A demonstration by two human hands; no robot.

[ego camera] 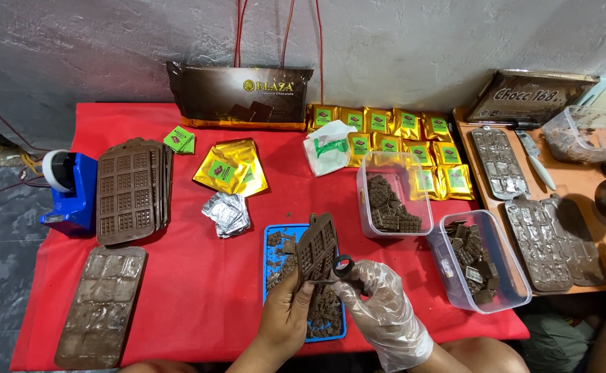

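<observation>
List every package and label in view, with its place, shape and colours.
Large chocolate bag: back wall, centre; wide, dark brown, gold edge.
Second chocolate bag: back right, leaning; brown.
Gold pouches: rows right of centre; square, green labels.
Two gold pouches: centre-left, overlapping.
Green labels: small stack beside the moulds.
Foil wrappers: silver pile, centre.

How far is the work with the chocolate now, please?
Done: trimmed bars fill two clear tubs. In hand: the left hand holds a chocolate slab over the blue tray of scraps while the gloved right hand works scissors. Left: the filled mould and the gold pouches.
</observation>
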